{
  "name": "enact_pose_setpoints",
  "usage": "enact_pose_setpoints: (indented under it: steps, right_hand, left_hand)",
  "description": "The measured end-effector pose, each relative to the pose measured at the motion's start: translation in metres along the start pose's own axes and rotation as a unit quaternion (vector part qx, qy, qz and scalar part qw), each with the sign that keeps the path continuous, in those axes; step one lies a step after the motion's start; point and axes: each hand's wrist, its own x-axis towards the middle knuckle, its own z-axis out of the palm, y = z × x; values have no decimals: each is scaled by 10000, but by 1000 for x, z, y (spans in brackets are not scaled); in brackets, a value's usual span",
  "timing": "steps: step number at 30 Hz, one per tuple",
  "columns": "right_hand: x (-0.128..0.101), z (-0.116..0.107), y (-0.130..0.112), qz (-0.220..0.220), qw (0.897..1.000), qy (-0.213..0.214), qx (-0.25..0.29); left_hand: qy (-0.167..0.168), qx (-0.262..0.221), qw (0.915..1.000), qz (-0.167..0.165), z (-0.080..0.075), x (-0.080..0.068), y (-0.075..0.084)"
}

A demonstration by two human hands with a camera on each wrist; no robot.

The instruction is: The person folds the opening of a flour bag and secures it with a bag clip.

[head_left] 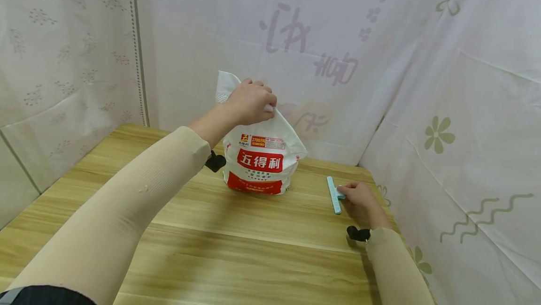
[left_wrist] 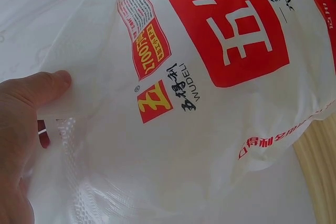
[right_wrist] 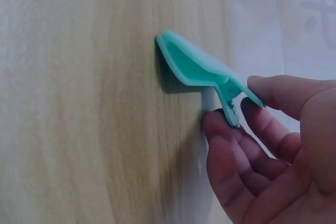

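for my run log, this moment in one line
left hand: grips top of WUDELI bag; right hand: pinches turquoise bag clip; bag: stands on wood-grain table

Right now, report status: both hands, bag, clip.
Left hand gripping upright bag by top. Right hand pinching teal clip. No obstacle visible between bag and clip.

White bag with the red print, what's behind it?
A printed white cloth hangs behind the white bag, with wooden tabletop showing on both sides. Anything directly behind the bag is covered and can't be seen.
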Motion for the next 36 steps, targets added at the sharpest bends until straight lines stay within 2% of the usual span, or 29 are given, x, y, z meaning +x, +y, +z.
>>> enact_pose_setpoints:
  steps: [8,20,23,27,32,36]
  right_hand:
    - [-3,0,-1,9,9965,51,836]
    - [-17,-5,-20,-293,9876,-74,1541]
    - [-17,-6,-26,-356,9818,16,1868]
    - [-20,-9,-37,-418,9798,284,1934]
    - [-27,-13,-51,-413,9821,647,1721]
    - [-31,-17,-58,-451,9768,745,1957]
  left_hand:
    - [-3,-18,10000,12,0,0,0]
    - [-30,22,10000,24,-2,-2,0]
    - [-38,25,10000,22,-2,-2,1]
    - [-39,25,10000,16,-2,-2,1]
    - [-33,43,10000,5,-2,-2,1]
    - [-25,39,10000,11,-1,-1,1]
